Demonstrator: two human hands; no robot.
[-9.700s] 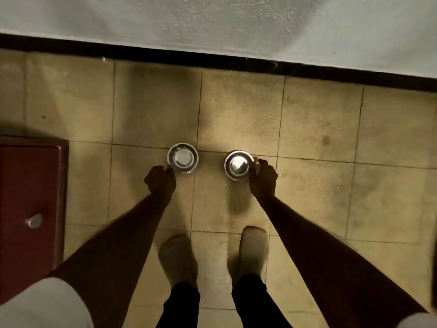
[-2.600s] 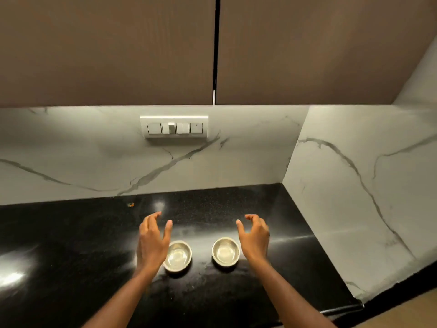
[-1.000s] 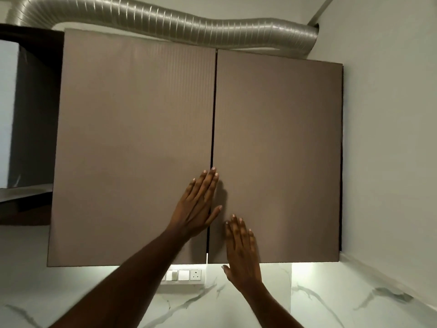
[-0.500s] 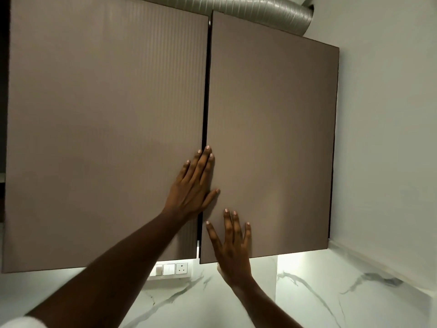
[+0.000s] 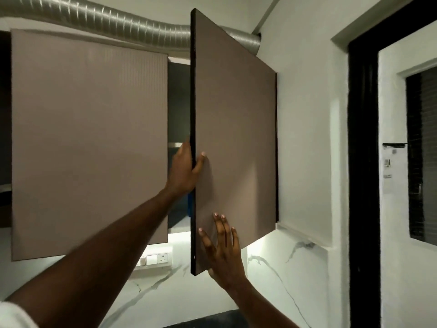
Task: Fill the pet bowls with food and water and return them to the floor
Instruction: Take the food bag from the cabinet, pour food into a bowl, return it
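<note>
The brown right cabinet door [image 5: 236,143] stands swung out toward me, hinged on its right side. My left hand [image 5: 185,169] grips the door's free left edge, fingers behind it and thumb on the front. My right hand [image 5: 221,249] lies flat, fingers spread, against the lower front of the same door. Through the gap I see the dark cabinet inside [image 5: 178,129] with a shelf edge and something blue low down. The pet bowls are out of view.
The left cabinet door [image 5: 89,143] is closed. A ribbed silver duct [image 5: 113,18] runs above the cabinets. A switch plate [image 5: 155,259] sits on the marble backsplash. A black-framed doorway [image 5: 363,162] is at the right. A strip of black counter [image 5: 201,321] shows at the bottom.
The right cabinet door has swung open from closed. My left hand went from lying flat at the seam to gripping the door's edge. The view turned right.
</note>
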